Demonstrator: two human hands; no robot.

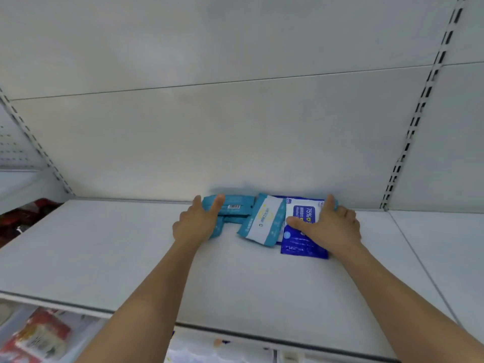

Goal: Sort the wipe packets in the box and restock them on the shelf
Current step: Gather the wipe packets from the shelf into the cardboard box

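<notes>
Stood at the back of the white shelf [131, 252], against the rear panel [235, 142]: a short row of wipe packets, running left to right between the two hands. Lay flat at the left end, teal packets [235, 205], stacked, long axis across the shelf. Leaned in the middle, skewed toward the right, a teal-and-white packet [262, 222]. Lay at the right end, partly overlapped by that one, a blue-and-white packet [303, 244], long axis running front to back. Bracketed the row from both ends, arms reaching straight forward. Rested against the left end of the teal stack, the left hand [195, 224], fingers fairly straight, thumb up over the top edge. Lay across the blue-and-white packet, the right hand [331, 227], fingers spread, thumb flat on its face, fingertips hooked over the far edge. Looked like squaring and closing up the row, with the skewed middle packet nearest neither hand in particular. Showed below the shelf front, blurred, red packaged goods [39, 336]. No box in view.
</notes>
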